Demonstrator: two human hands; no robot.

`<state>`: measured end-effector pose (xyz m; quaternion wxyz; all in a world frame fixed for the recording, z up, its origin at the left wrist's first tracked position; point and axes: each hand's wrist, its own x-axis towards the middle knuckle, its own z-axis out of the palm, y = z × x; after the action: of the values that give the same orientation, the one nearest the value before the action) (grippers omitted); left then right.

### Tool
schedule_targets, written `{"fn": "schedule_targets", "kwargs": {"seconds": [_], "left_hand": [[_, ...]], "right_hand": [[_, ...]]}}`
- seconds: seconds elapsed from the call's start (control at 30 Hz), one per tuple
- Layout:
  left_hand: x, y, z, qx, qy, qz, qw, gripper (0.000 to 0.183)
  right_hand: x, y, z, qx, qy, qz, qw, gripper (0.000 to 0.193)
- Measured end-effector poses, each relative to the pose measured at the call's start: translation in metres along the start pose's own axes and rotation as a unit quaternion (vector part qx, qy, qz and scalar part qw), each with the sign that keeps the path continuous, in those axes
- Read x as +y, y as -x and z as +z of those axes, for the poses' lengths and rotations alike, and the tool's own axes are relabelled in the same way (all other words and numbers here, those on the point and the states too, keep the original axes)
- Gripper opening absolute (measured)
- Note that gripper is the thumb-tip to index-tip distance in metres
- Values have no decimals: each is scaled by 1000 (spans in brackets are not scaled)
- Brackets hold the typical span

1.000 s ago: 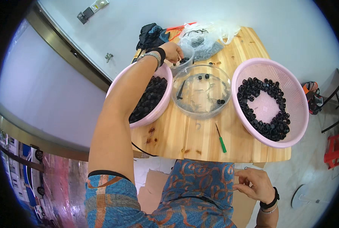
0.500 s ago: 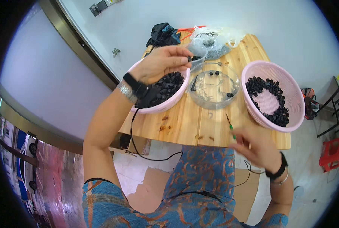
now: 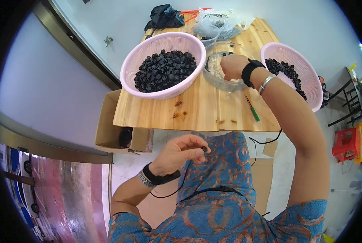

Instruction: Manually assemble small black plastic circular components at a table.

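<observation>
One small black part (image 3: 204,149) pinched in my left hand (image 3: 177,155). Clear tub (image 3: 220,83) lies ahead, rightward; my right hand (image 3: 233,67) is nearer, over it, can't tell its grip.

This looks like a small workshop, set in a plain room with a pale wall (image 3: 306,26) and a pale floor (image 3: 279,174). At the centre there is a wooden worktop (image 3: 160,111), which carries pink baskets (image 3: 126,69) with a great many small black parts (image 3: 164,71), and also a screwdriver (image 3: 254,112). A cardboard box (image 3: 106,121) is left of centre, a red stool (image 3: 345,143) at the right. In the lower left, vehicles (image 3: 24,194) stand outside, as along a street.
</observation>
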<state>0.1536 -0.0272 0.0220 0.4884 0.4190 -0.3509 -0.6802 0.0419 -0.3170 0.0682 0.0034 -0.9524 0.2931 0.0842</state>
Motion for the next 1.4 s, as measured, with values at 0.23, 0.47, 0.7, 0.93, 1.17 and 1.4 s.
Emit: {"fn": "schedule_targets", "kwargs": {"seconds": [0.23,0.47,0.7,0.93,1.17,1.4], "left_hand": [[-33,12,-22,59,90,-13,994,17],[-32,4,-21,88,146,79,982,17],[-11,-20,0,119,148,170,967,22],[-8,-49,22,125,163,204,957,23],[-15,-56,38,90,153,215,960,25],[-16,-58,56,103,90,211,968,23]], "right_hand": [[6,-25,11,-106,25,36,993,11],[18,-10,-6,-39,-301,71,950,9],[-16,62,-17,84,-592,0,802,16],[-55,127,3,96,-651,-70,750,11],[-68,156,16,227,-509,-121,822,7],[-67,175,20,275,-439,-124,846,6]]}}
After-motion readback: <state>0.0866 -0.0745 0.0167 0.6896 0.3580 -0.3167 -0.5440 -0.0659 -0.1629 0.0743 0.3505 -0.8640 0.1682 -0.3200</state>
